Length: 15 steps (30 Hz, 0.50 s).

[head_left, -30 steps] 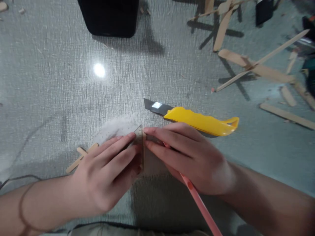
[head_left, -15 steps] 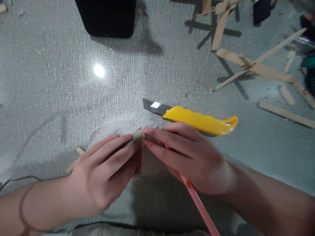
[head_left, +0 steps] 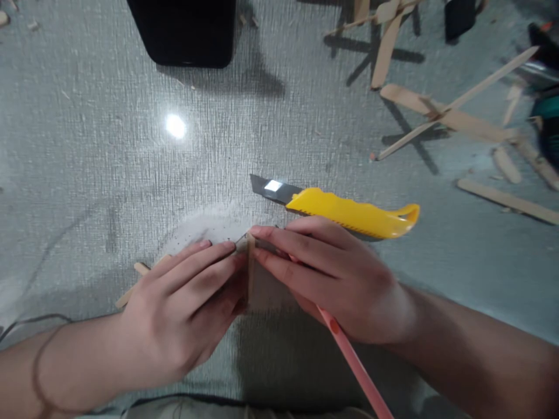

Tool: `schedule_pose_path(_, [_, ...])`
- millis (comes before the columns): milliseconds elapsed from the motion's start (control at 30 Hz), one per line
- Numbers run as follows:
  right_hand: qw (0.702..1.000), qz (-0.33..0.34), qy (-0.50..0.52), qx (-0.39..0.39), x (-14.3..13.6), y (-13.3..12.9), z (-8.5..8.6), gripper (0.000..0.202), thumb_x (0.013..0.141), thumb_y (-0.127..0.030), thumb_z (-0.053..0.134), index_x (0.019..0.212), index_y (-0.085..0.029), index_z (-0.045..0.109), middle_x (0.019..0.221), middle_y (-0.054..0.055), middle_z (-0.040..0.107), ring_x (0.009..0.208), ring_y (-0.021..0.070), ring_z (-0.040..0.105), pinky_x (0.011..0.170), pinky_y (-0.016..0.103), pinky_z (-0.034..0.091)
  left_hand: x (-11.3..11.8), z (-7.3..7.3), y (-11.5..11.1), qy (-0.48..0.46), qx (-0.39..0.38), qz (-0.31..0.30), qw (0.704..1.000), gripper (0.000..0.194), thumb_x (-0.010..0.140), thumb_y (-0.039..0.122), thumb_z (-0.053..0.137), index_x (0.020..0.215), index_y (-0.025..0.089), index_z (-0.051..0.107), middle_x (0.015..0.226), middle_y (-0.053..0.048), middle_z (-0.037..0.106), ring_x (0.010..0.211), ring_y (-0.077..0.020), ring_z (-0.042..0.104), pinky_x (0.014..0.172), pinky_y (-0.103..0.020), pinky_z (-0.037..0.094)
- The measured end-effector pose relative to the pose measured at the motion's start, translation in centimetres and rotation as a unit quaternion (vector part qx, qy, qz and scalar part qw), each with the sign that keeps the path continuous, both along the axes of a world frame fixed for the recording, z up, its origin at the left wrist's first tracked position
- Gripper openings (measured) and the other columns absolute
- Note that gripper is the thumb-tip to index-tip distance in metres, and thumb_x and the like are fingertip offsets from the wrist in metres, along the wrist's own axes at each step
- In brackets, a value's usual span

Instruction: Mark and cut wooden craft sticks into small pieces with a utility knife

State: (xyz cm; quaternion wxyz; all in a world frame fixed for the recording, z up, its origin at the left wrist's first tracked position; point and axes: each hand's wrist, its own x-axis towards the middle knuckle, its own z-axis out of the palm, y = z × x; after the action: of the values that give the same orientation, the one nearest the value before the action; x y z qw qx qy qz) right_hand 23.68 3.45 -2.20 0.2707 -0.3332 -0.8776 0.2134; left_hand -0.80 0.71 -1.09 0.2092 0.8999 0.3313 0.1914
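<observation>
Low in the middle of the head view, my left hand (head_left: 183,308) is closed around the left side of a thin wooden stick (head_left: 250,273) seen nearly edge-on. The fingers of my right hand (head_left: 336,273) press against the stick's upper end from the right. A slim pink rod (head_left: 356,364) with a small oval orange-red mark runs out from under my right palm toward the bottom edge; its front end is hidden by the fingers. Just beyond my right hand lies a yellow utility knife (head_left: 349,210), its blade extended and pointing left.
A black object (head_left: 190,35) sits at the top. Crossed craft sticks (head_left: 458,119) and loose pieces lie at the upper right, beside dark tools. A pale patch (head_left: 201,227) with dark specks is behind my left hand, and another stick (head_left: 126,297) lies beside it.
The whole view has shifted very slightly, so things appear a little further left. Both hands keep nearly the same grip and position.
</observation>
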Motion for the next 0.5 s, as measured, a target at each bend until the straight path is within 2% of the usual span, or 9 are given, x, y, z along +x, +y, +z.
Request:
schedule_pose_path(100, [1.000,0.000,0.003,-0.008,-0.03,-0.01,-0.03,0.017,0.096,-0.007,0.058,0.108,-0.008,0.071,0.117,0.015,0.075,0.094,0.0230,0.066,0.081,0.036,0.064,-0.11,-0.15,0.01,-0.008,-0.006,-0.010,1.000,0.019,0.092,0.017,0.068,0.109,0.009,0.071,0.128,-0.012,0.067,0.128,-0.0247,0.061,0.115,-0.039,0.052])
schedule_pose_path(267, [1.000,0.001,0.002,-0.008,0.05,0.04,0.08,0.017,0.096,-0.007,0.058,0.107,-0.008,0.071,0.116,0.015,0.075,0.093,0.0228,0.066,0.081,0.035,0.064,-0.23,-0.47,0.00,-0.015,-0.008,-0.020,1.000,0.019,0.090,0.011,0.069,0.109,0.006,0.070,0.131,-0.015,0.064,0.132,-0.0270,0.058,0.117,-0.042,0.051])
schedule_pose_path(500, [1.000,-0.001,0.002,-0.002,0.10,-0.03,-0.04,0.017,0.098,-0.008,0.056,0.109,-0.009,0.069,0.118,0.013,0.074,0.094,0.0219,0.066,0.079,0.036,0.065,-0.30,-0.36,-0.09,-0.016,-0.002,-0.014,1.000,0.020,0.090,0.011,0.069,0.110,0.007,0.070,0.131,-0.014,0.064,0.131,-0.0268,0.059,0.114,-0.041,0.054])
